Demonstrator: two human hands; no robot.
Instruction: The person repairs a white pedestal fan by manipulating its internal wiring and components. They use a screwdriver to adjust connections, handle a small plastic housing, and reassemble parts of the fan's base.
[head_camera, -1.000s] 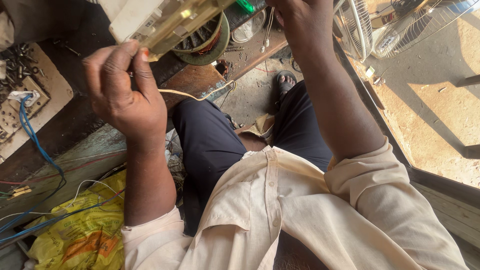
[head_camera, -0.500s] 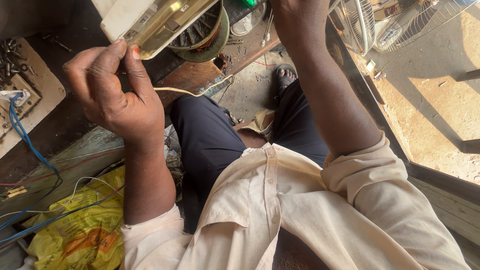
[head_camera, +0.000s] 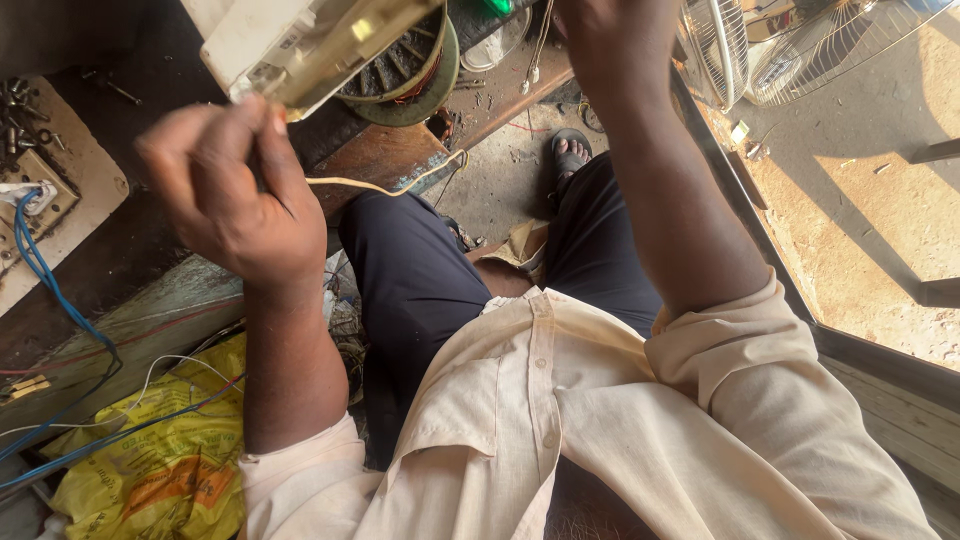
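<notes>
My left hand (head_camera: 228, 190) is raised, fingers curled, with thumb and forefinger pinched at the lower corner of a pale, translucent plastic-cased unit (head_camera: 305, 45). A thin cream wire (head_camera: 385, 185) trails from under that hand toward a wooden block. My right hand (head_camera: 610, 40) is raised at the top of the view, its fingers cut off by the frame edge, so what it grips is hidden. Behind the unit lies a round motor winding (head_camera: 405, 75) with a green rim.
A dark workbench (head_camera: 150, 270) at left carries a socket board (head_camera: 35, 195) with a blue cable (head_camera: 50, 290) and loose screws. A yellow plastic bag (head_camera: 150, 470) lies below. My legs in dark trousers (head_camera: 420, 290) are in the middle, with a sandalled foot (head_camera: 570, 155). Fan guards (head_camera: 780, 50) stand at the upper right.
The unit and my left hand have shifted slightly up and left in view. The grip is unchanged.
</notes>
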